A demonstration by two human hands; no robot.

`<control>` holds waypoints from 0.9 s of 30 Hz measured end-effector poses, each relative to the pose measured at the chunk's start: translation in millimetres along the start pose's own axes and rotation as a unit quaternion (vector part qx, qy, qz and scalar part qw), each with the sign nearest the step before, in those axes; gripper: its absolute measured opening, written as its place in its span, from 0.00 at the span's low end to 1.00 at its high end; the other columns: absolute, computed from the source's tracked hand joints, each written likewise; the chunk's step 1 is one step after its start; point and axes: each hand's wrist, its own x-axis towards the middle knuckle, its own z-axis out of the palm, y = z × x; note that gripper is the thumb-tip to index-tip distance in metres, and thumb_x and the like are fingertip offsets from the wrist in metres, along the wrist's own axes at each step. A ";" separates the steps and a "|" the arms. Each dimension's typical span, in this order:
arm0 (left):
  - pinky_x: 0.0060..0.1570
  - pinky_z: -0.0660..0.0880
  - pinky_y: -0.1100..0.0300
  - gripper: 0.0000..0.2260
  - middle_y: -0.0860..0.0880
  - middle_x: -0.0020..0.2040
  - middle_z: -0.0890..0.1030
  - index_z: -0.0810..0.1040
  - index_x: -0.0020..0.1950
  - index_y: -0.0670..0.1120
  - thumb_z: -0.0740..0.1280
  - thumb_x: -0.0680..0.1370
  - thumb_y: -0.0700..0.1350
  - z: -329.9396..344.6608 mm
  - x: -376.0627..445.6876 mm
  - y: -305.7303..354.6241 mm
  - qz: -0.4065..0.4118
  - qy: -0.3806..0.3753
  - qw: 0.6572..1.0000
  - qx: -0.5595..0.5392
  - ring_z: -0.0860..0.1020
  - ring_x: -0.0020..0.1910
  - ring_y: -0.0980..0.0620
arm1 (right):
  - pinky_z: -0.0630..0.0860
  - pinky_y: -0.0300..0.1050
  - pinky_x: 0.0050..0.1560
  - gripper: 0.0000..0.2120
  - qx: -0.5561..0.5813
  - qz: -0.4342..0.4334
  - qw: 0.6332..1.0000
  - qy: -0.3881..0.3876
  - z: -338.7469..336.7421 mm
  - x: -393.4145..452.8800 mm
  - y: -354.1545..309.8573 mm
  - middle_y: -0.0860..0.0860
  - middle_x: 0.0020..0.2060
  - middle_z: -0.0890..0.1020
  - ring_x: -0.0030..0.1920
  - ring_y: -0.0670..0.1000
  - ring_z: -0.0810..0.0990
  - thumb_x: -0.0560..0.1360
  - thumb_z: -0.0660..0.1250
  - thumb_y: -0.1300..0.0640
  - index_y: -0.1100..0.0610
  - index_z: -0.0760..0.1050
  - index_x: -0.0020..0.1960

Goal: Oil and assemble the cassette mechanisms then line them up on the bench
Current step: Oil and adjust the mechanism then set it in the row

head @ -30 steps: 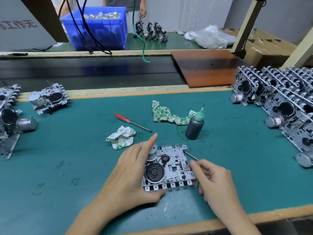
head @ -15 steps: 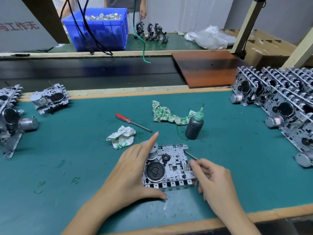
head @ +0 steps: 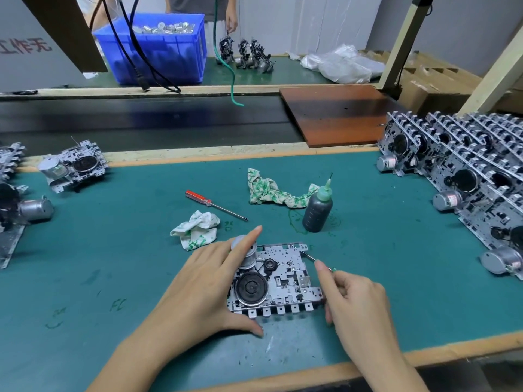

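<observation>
Head view: left hand (head: 203, 281) steadies mechanism (head: 278, 281).

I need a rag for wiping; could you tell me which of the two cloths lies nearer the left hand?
The small bunched cloth, just beyond the left hand; the long cloth lies farther back.

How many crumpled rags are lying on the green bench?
2. One white-and-green rag lies just beyond the left hand; a longer rag lies farther back, its end beside the dark oil bottle. None looks hidden.

Silver cassette mechanism (head: 278, 278) (flywheel up) flat on bench (head: 113, 264)
</observation>
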 end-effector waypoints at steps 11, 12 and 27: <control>0.34 0.75 0.59 0.21 0.60 0.38 0.81 0.72 0.59 0.61 0.54 0.72 0.68 -10.9 -9.1 18.3 -0.052 0.107 0.993 0.001 0.79 0.36 0.52 | 0.67 0.37 0.19 0.19 0.184 0.155 0.948 -0.209 -1.9 -17.9 -14.4 0.55 0.26 0.81 0.19 0.52 0.73 0.77 0.62 0.45 0.58 0.76 0.36; 0.34 0.77 0.55 0.20 0.58 0.37 0.81 0.72 0.56 0.60 0.55 0.71 0.68 -8.7 -10.4 21.4 -0.058 0.104 0.993 -0.004 0.79 0.35 0.51 | 0.68 0.38 0.20 0.18 0.196 0.155 0.950 -0.187 -3.0 -18.1 -14.9 0.55 0.25 0.81 0.19 0.53 0.73 0.77 0.63 0.47 0.58 0.73 0.35; 0.40 0.70 0.53 0.21 0.47 0.44 0.82 0.71 0.58 0.47 0.68 0.73 0.60 34.9 110.6 129.6 0.109 0.067 0.982 -0.141 0.79 0.44 0.42 | 0.61 0.43 0.28 0.20 -0.101 -0.087 0.959 0.251 -128.7 34.4 15.6 0.51 0.19 0.68 0.23 0.53 0.68 0.80 0.60 0.48 0.56 0.67 0.32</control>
